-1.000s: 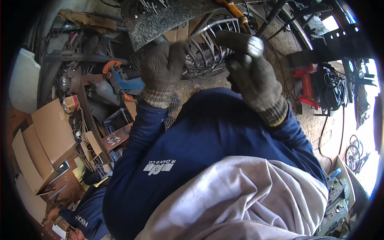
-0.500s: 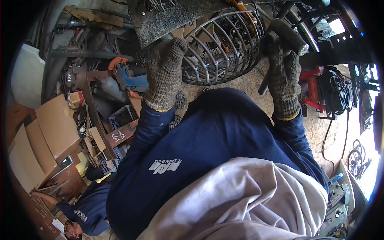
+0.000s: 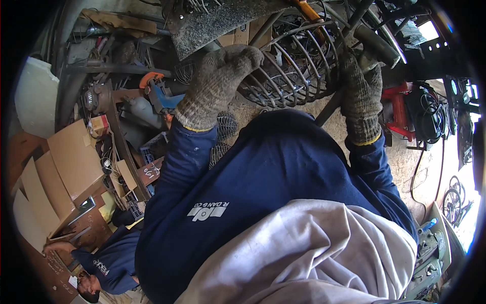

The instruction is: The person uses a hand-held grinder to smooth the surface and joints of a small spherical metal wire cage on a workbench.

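Observation:
Both of my hands wear grey-brown knitted work gloves with yellow cuffs. My left hand [image 3: 217,81] is closed on the left end of a round cage of bent metal rods [image 3: 292,89], its thumb side lying over the rim. The cage is tilted on its side, its curved bars toward me. My right hand [image 3: 361,96], at the cage's right end, is wrapped round the handle of a hammer [image 3: 377,46]. The hammer's thick head sticks out above the glove and its handle slants down to the left. Whether the right fingers also touch the cage is hidden.
A rough metal plate [image 3: 228,23] juts out beyond the cage. Cardboard boxes [image 3: 76,159], a blue-and-orange tool [image 3: 162,96] and scrap lie at left. A red stand [image 3: 397,112] and black cables are at right. Another person [image 3: 111,261] is at lower left.
The cage has shifted right and turned slightly. My left hand has moved right with it and leans more over its rim. The hammer has moved a little right, its handle slanting more.

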`<state>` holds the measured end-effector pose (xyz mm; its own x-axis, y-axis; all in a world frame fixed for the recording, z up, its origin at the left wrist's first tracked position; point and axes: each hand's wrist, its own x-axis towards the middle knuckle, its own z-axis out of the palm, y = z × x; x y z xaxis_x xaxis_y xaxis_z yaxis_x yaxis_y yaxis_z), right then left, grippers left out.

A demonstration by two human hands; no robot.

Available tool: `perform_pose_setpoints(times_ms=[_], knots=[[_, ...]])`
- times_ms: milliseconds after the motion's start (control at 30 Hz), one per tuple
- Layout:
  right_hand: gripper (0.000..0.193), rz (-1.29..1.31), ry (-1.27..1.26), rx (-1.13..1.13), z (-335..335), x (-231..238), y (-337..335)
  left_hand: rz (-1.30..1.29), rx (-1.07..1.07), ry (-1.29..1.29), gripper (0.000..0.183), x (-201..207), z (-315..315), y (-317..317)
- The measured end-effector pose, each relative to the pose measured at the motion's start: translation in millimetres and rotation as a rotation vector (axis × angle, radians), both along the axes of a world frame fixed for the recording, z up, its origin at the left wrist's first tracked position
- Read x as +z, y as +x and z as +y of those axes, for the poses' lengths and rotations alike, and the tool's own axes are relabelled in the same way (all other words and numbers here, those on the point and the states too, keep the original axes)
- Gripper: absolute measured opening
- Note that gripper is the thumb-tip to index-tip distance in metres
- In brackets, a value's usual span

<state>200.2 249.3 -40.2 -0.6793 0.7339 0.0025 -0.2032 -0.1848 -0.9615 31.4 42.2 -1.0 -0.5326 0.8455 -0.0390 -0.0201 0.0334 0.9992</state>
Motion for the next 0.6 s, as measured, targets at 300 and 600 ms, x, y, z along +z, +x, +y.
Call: perform_pose_setpoints(times_ms=[300, 600], knots=[[0.034, -0.031, 0.032, 0.044, 4.5, -5.7, 3.0, 0.601, 0.182, -0.124, 0.030, -10.1, 7.0, 0.7], [0.037, -0.045, 0.013, -0.012, 12.6, -14.4, -5.2, 1.153, 0.421, -0.085, 0.031, -35.1, 6.1, 25.9]])
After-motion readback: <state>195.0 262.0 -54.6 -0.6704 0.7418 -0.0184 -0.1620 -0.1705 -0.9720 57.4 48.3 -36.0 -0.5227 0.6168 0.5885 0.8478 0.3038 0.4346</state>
